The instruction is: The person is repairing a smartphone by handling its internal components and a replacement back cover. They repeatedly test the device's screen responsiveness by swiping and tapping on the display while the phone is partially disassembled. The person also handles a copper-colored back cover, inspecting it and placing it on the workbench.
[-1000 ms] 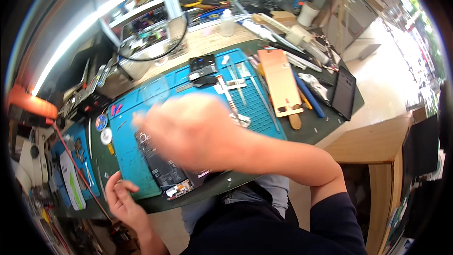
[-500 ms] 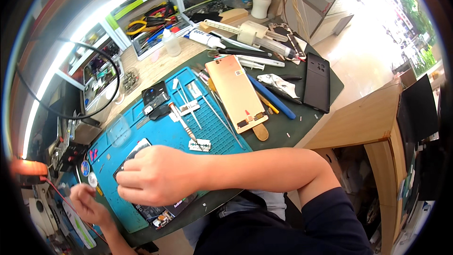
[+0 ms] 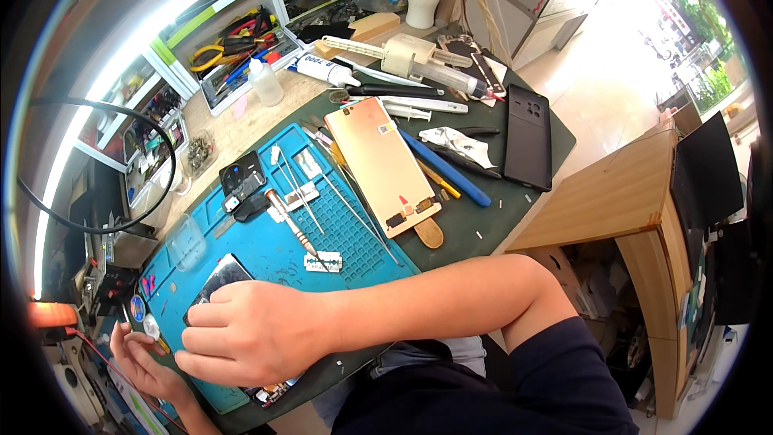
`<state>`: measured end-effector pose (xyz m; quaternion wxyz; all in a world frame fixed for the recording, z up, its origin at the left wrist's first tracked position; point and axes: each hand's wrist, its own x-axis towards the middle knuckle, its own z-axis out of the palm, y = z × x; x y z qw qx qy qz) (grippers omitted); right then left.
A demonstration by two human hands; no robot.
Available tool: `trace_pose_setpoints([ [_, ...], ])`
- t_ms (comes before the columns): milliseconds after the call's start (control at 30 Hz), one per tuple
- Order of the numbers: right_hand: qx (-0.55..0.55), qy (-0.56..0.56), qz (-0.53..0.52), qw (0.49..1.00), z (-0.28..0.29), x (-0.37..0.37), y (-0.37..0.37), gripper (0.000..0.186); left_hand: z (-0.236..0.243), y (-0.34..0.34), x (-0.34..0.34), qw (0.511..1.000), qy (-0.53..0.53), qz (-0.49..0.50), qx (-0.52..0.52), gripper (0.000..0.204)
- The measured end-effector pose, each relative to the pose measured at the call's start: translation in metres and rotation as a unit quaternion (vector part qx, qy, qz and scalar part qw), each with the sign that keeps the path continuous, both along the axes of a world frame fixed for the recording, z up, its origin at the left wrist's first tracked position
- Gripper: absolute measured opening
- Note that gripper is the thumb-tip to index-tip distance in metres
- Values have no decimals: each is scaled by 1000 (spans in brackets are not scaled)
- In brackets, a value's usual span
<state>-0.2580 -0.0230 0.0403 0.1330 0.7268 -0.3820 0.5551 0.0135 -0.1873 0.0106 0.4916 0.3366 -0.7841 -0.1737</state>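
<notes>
My right hand [image 3: 254, 332] is closed in a fist over an opened phone [image 3: 220, 278] on the blue repair mat [image 3: 266, 254]. Its fingertips face away, so anything they grip is hidden. The phone's dark upper end shows past the knuckles, and small parts at its lower end peek out below the wrist. At the mat's left edge, my left hand [image 3: 153, 369] is held with loosely bent fingers apart, and I see nothing in it. A screwdriver [image 3: 294, 225] and a razor blade [image 3: 323, 262] lie beyond the right hand.
A gold phone panel [image 3: 382, 165], a blue pry tool [image 3: 447, 169] and a black phone back [image 3: 528, 137] lie to the right. Syringes [image 3: 439, 72] and a glue tube [image 3: 324, 70] are farther back. A clear plastic box [image 3: 187, 243] sits at the mat's left; a black cable loop [image 3: 97, 229] hangs nearby.
The whole view has shifted slightly. My right fist has come lower over the phone, covering more of its lower end. My left hand's fingers have loosened and spread a little.
</notes>
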Motion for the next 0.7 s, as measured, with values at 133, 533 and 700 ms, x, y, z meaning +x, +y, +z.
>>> trace_pose_setpoints([
  [133, 17, -2, -17, 1000, -3, -1, -1, 26, 5, 0, -5, 1000, 6, -20, 19, 56],
  [533, 28, 1, -14, 1000, -7, 1, -3, 25, 3, -12, 5, 993, 58, -98, 41, 67],
  [700, 39, 6, -12, 999, -8, 0, -3, 24, 5, -4, -2, 979, 132, -96, 123, 52],
])
